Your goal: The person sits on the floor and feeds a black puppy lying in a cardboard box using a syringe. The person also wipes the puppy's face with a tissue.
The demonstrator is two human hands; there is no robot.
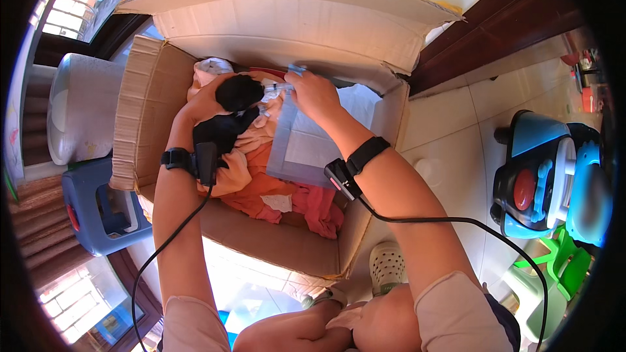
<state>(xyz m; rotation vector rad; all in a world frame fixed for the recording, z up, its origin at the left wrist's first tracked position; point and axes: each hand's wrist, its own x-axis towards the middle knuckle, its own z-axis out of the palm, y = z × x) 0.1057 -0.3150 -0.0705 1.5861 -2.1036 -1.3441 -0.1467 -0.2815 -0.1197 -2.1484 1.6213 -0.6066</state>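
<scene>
Inside an open cardboard box (274, 19), my left hand (198, 100) is closed around the head of a small black furry animal (238, 93). Its dark body hangs below the hand; its face and exact kind cannot be made out. My right hand (315, 95) grips a clear plastic syringe (279, 87), with the tip end pointing left, close to the animal's head. Whether they touch is unclear. Beneath my right forearm lies a white absorbent pad (315, 139) with a grey-blue border. Orange cloth (274, 188) and pinkish-red cloth (320, 210) are bunched along the box's bottom.
Cables run from the devices strapped to both forearms. Left of the box stand a whitish container (83, 107) and a blue plastic seat (98, 210). On the tiled floor (445, 132) to the right are a blue ride-on toy (533, 171) and a green plastic chair (562, 264).
</scene>
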